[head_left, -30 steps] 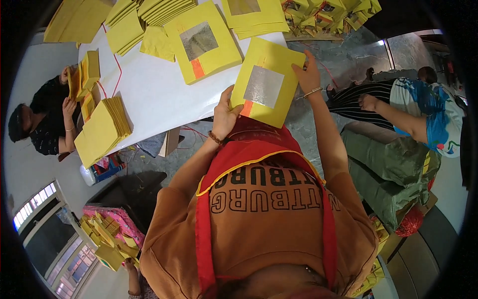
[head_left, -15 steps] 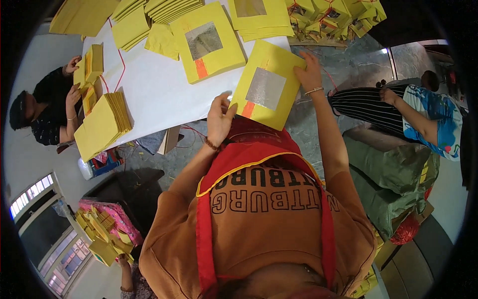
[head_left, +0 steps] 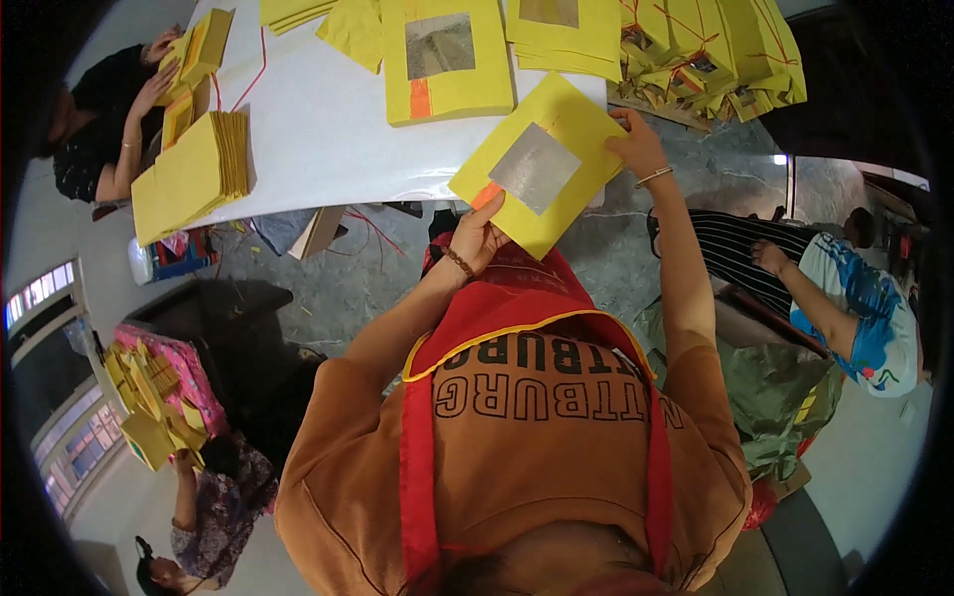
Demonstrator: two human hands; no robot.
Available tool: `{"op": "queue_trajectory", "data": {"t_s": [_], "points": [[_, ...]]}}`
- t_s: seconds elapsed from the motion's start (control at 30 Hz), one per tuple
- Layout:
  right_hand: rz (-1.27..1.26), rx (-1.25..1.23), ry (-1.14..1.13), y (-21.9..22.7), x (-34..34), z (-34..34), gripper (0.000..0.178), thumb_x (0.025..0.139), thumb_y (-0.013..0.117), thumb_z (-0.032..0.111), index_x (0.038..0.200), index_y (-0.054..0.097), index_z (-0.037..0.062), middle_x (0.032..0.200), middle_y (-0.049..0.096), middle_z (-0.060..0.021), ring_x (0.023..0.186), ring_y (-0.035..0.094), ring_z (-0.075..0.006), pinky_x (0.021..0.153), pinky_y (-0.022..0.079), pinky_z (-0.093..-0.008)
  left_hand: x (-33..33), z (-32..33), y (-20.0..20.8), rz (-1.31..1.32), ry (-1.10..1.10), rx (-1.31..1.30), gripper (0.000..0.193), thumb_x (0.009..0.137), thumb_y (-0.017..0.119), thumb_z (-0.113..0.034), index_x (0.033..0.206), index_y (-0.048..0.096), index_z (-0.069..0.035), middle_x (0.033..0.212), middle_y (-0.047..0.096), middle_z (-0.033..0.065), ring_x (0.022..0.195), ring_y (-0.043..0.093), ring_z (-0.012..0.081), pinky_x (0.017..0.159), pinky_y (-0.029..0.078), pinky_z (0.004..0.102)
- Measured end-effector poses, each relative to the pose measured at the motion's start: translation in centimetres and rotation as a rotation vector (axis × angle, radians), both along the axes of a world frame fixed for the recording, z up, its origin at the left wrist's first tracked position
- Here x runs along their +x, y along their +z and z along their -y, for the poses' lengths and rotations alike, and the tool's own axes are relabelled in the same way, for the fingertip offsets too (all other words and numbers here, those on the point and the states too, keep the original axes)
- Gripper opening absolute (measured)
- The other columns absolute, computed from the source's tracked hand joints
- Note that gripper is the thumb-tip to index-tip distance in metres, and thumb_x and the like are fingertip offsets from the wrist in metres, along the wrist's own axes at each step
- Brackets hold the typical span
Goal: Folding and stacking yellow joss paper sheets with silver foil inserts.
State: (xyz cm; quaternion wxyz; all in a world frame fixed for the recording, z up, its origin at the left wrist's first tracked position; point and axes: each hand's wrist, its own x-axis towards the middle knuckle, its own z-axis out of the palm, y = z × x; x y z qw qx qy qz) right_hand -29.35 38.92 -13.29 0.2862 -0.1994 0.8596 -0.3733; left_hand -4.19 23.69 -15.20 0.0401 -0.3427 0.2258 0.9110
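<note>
Between my hands, over the table's near edge, is a piece of yellow joss paper [head_left: 596, 129], with a silver square in its middle and an orange strip at its left corner. It lies turned cornerwise; whether it is one sheet or a thin stack I cannot tell. My left hand [head_left: 477, 238] is closed on its lower left edge, thumb on top and fingers underneath. At the right corner, my right hand [head_left: 638, 147] pinches the edge. Just beyond lies a thick stack of similar yellow paper [head_left: 487, 94] with a silver square and an orange strip.
More yellow paper [head_left: 571, 50] lies at the back of the white table [head_left: 338, 139]. A fanned yellow bundle [head_left: 194, 174] stands at its left edge. Tied yellow bundles [head_left: 715, 50] sit far right. Other people are at the left [head_left: 109, 139], lower left [head_left: 224, 507] and right [head_left: 845, 308].
The joss paper has turned clockwise in my hands, and my left hand has shifted to the right along its edge. The table and its stacks sit higher in view.
</note>
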Motion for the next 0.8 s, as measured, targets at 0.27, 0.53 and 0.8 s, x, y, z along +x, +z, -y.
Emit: {"op": "queue_trajectory", "data": {"t_s": [0.27, 0.53, 0.8], "points": [[0.478, -0.256, 0.139, 1.0, 3.1, -3.7, 0.040, 0.070, 0.062, 0.007, 0.107, 0.050, 0.0020, 0.097, 0.056, -0.0029, 0.085, 0.052, -0.0115, 0.075, 0.042, -0.0257, 0.6, -1.5, 0.4, -0.052, 0.225, -0.152, 0.031, 0.076, 0.060, -0.003, 0.105, 0.050, -0.004, 0.100, 0.056, 0.0052, 0.090, 0.055, 0.0170, 0.077, 0.046, 0.0310], [0.662, -0.412, 0.193, 5.3, 8.3, -1.2, 0.043, 0.068, 0.065, 0.004, 0.109, 0.052, 0.0043, 0.104, 0.056, -0.0040, 0.091, 0.053, -0.0120, 0.080, 0.042, -0.0261, 2.5, 6.8, 5.3, -0.045, -0.126, -0.815, 0.020, 0.071, 0.066, -0.005, 0.089, 0.058, -0.002, 0.081, 0.061, 0.0025, 0.074, 0.057, 0.0109, 0.067, 0.046, 0.0240], [0.422, -0.764, 0.305, 0.2, 10.4, 7.9, 0.023, 0.076, 0.058, 0.007, 0.099, 0.055, 0.0037, 0.103, 0.054, -0.0075, 0.098, 0.050, -0.0165, 0.085, 0.039, -0.0275, 2.3, 18.7, 6.3, -0.413, -0.256, -1.119, 0.017, 0.072, 0.060, -0.001, 0.088, 0.054, -0.002, 0.102, 0.054, 0.0107, 0.093, 0.052, 0.0153, 0.080, 0.043, 0.0262]]}}
